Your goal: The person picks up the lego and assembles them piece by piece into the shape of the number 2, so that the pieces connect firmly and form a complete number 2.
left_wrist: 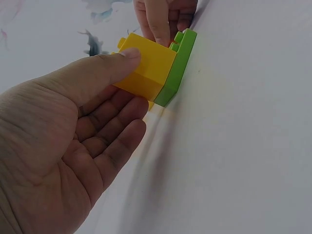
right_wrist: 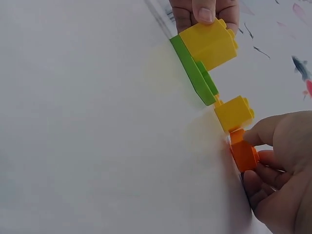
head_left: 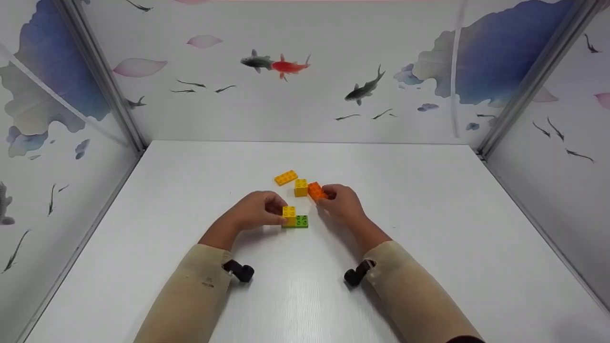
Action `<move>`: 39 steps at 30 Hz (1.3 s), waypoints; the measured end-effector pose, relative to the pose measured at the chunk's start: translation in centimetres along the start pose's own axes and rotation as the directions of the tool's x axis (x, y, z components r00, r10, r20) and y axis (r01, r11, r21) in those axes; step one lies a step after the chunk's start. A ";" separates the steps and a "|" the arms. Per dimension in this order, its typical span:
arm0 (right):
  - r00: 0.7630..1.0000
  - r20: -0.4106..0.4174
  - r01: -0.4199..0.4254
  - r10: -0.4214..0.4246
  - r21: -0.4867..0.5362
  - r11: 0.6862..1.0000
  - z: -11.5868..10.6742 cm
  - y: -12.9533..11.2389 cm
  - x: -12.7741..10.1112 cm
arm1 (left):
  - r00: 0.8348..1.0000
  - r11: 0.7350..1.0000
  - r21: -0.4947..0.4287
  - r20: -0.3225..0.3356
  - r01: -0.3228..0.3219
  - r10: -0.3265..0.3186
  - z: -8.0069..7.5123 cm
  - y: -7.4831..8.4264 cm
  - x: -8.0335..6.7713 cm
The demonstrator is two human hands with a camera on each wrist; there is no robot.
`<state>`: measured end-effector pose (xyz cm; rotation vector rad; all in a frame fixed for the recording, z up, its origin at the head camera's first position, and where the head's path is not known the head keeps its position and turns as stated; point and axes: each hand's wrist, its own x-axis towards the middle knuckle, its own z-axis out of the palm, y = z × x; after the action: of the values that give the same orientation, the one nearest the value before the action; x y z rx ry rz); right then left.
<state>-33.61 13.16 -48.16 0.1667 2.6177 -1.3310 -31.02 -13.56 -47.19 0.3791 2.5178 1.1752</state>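
Note:
My left hand (head_left: 257,209) pinches a yellow toy building brick (head_left: 289,214), thumb on its near side. That brick sits on the left half of a flat green brick (head_left: 302,221), whose right-hand studs are bare. With thumb and fingers, my right hand (head_left: 344,202) holds an orange brick (head_left: 315,191) near the table surface. Just left of the orange one stands a second yellow brick (head_left: 300,187); in the right wrist view the orange brick (right_wrist: 243,151) appears close against it. Whether they touch I cannot tell.
A flat yellow-orange brick (head_left: 286,177) lies behind the second yellow brick. The white table (head_left: 305,295) is bounded at the back and both sides by upright panels (head_left: 305,109) printed with fish and petals.

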 end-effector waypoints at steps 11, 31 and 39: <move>0.999 -0.013 0.037 -0.036 0.040 0.999 -1.9 -0.1 -0.3 | 1.000 1.000 0.002 -0.005 -0.008 0.008 0.0 0.0 -0.1; 0.902 0.140 0.418 -0.409 -0.043 0.907 -2.5 -2.4 -4.2 | 1.000 1.000 0.018 -0.001 -0.002 0.002 -0.2 0.1 -0.2; 0.848 0.193 0.507 -0.494 -0.023 0.862 -2.4 -2.3 -4.7 | 1.000 1.000 0.018 0.001 -0.011 0.011 -0.2 0.3 -0.4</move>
<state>-29.74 13.72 -43.94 -0.6676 2.6398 -1.3055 -30.71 -13.62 -46.81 0.3981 2.5304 1.1568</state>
